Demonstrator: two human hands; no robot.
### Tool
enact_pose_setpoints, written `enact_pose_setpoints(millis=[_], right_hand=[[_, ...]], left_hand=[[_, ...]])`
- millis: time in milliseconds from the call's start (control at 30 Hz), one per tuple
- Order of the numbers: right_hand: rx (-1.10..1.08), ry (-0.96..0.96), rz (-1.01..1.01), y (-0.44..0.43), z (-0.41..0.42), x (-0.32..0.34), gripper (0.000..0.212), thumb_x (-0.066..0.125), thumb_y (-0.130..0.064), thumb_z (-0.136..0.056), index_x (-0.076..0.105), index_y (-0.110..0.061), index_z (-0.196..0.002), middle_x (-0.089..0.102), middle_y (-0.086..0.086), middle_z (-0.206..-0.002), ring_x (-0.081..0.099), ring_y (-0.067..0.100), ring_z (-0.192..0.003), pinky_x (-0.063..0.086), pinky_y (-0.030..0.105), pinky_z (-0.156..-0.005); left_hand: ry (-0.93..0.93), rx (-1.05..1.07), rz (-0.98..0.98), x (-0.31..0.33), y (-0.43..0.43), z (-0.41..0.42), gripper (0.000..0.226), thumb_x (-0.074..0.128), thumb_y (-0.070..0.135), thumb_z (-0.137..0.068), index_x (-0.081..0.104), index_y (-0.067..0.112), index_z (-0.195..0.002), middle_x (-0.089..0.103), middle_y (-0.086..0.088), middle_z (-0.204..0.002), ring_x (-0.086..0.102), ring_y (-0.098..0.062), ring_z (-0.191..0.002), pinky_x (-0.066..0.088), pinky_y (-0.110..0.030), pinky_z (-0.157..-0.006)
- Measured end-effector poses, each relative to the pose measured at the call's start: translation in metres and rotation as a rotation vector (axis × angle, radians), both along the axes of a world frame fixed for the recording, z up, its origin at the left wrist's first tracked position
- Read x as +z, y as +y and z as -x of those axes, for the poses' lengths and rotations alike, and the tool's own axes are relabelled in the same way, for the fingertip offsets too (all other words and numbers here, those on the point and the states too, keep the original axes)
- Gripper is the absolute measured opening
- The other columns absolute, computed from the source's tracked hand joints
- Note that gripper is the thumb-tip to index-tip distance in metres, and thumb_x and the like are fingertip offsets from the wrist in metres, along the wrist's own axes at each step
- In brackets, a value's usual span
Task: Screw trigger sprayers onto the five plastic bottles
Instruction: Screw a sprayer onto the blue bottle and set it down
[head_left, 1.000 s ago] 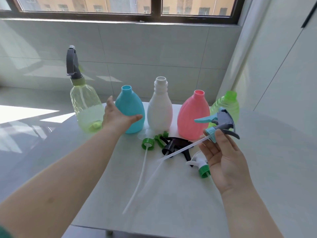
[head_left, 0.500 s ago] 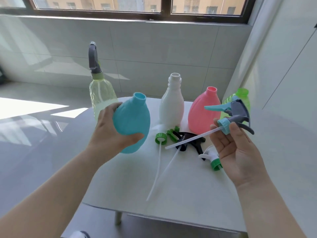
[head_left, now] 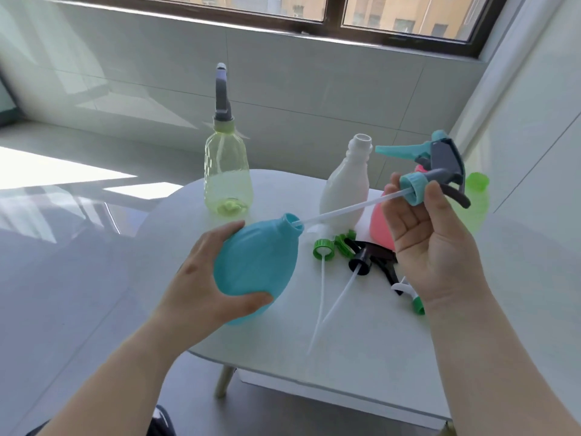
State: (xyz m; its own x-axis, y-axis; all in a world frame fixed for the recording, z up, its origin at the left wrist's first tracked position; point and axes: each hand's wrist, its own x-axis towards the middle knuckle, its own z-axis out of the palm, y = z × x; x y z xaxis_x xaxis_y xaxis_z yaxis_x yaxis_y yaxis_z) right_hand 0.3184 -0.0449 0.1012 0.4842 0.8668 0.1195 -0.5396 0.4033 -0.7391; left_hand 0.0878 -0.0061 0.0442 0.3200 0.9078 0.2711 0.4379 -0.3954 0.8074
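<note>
Head view: left hand (head_left: 201, 287) grips the tilted blue bottle (head_left: 256, 269); right hand (head_left: 430, 247) pinches the teal trigger sprayer (head_left: 437, 162), tube tip at the bottle mouth.

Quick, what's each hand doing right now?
Left hand: closed around the blue bottle.
Right hand: pinching the teal sprayer.
</note>
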Motion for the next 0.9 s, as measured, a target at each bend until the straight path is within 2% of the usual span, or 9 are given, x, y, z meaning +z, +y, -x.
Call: enact_pose_setpoints(millis=[100, 267, 400, 467, 533, 633, 733, 833, 900], right_hand=[[0.009, -0.103, 0.02, 0.006, 0.002, 0.002, 0.014, 0.046, -0.019, -0.082, 0.058, -0.014, -0.084, 0.073, -0.006, -0.068, 0.068, 0.006, -0.065, 0.054, 0.016, -0.057], [0.098, -0.293, 0.007, 0.017, 0.014, 0.005, 0.017, 0.056, -0.023, -0.066, 0.064, -0.017, -0.079, 0.073, -0.006, -0.07, 0.066, 0.007, -0.064, 0.054, 0.019, -0.06], [0.205, -0.587, 0.074, 0.026, 0.034, -0.001, 0.022, 0.061, -0.026, -0.063, 0.064, -0.021, -0.084, 0.073, -0.007, -0.078, 0.067, 0.014, -0.08, 0.054, 0.02, -0.066], [0.245, -0.67, 0.118, 0.029, 0.042, -0.007, 0.016, 0.062, -0.018, -0.071, 0.063, -0.022, -0.086, 0.07, -0.007, -0.083, 0.065, 0.022, -0.089, 0.056, 0.026, -0.076], [0.279, -0.714, 0.146, 0.03, 0.048, -0.01, 0.018, 0.058, -0.008, -0.078, 0.063, -0.024, -0.086, 0.07, -0.008, -0.083, 0.063, 0.03, -0.096, 0.052, 0.036, -0.086], [0.332, -0.712, 0.146, 0.03, 0.052, -0.01, 0.019, 0.057, -0.007, -0.079, 0.063, -0.025, -0.085, 0.07, -0.009, -0.084, 0.062, 0.022, -0.097, 0.049, 0.043, -0.091], [0.398, -0.734, 0.121, 0.03, 0.054, -0.004, 0.021, 0.059, -0.016, -0.07, 0.061, -0.021, -0.09, 0.067, -0.003, -0.092, 0.062, 0.015, -0.095, 0.05, 0.037, -0.09], [0.433, -0.791, 0.109, 0.032, 0.057, 0.001, 0.023, 0.055, -0.001, -0.079, 0.059, -0.017, -0.095, 0.065, -0.001, -0.094, 0.064, 0.003, -0.088, 0.05, 0.022, -0.089], [0.423, -0.818, 0.12, 0.034, 0.059, 0.002, 0.025, 0.052, 0.002, -0.081, 0.058, -0.018, -0.095, 0.064, -0.002, -0.094, 0.063, 0.002, -0.088, 0.049, 0.019, -0.09]], left_hand=[[-0.006, -0.028, -0.024, -0.004, 0.001, 0.002, 0.08, 0.083, 0.025, -0.049, 0.031, 0.06, -0.099, 0.038, 0.036, -0.099, 0.032, 0.032, -0.09, 0.032, 0.005, -0.066], [-0.007, -0.071, -0.026, -0.006, 0.002, 0.002, 0.083, 0.082, 0.037, -0.047, 0.026, 0.065, -0.102, 0.033, 0.045, -0.102, 0.03, 0.029, -0.097, 0.032, 0.001, -0.072], [0.028, -0.088, -0.028, -0.009, 0.001, 0.001, 0.082, 0.071, 0.045, -0.043, 0.02, 0.068, -0.104, 0.027, 0.051, -0.102, 0.027, 0.028, -0.101, 0.029, -0.004, -0.076], [0.018, -0.089, -0.031, -0.01, 0.003, 0.004, 0.084, 0.076, 0.044, -0.045, 0.02, 0.068, -0.103, 0.029, 0.048, -0.101, 0.029, 0.028, -0.099, 0.029, -0.005, -0.075], [-0.01, -0.083, -0.026, -0.012, 0.004, 0.007, 0.085, 0.08, 0.036, -0.048, 0.022, 0.067, -0.102, 0.03, 0.046, -0.1, 0.029, 0.03, -0.097, 0.028, -0.005, -0.073], [-0.045, -0.072, -0.014, -0.016, 0.005, 0.008, 0.086, 0.081, 0.029, -0.05, 0.023, 0.065, -0.101, 0.03, 0.044, -0.1, 0.028, 0.031, -0.095, 0.03, 0.0, -0.07], [-0.079, -0.066, 0.002, -0.02, 0.006, 0.005, 0.086, 0.081, 0.028, -0.05, 0.022, 0.061, -0.104, 0.03, 0.04, -0.101, 0.027, 0.033, -0.093, 0.028, 0.008, -0.07], [-0.106, -0.067, 0.023, -0.022, 0.01, -0.001, 0.084, 0.079, 0.031, -0.05, 0.021, 0.056, -0.106, 0.028, 0.038, -0.102, 0.024, 0.036, -0.091, 0.023, 0.012, -0.07], [-0.126, -0.063, 0.026, -0.023, 0.014, -0.004, 0.082, 0.079, 0.031, -0.051, 0.022, 0.057, -0.105, 0.029, 0.037, -0.102, 0.024, 0.036, -0.091, 0.024, 0.012, -0.071]])
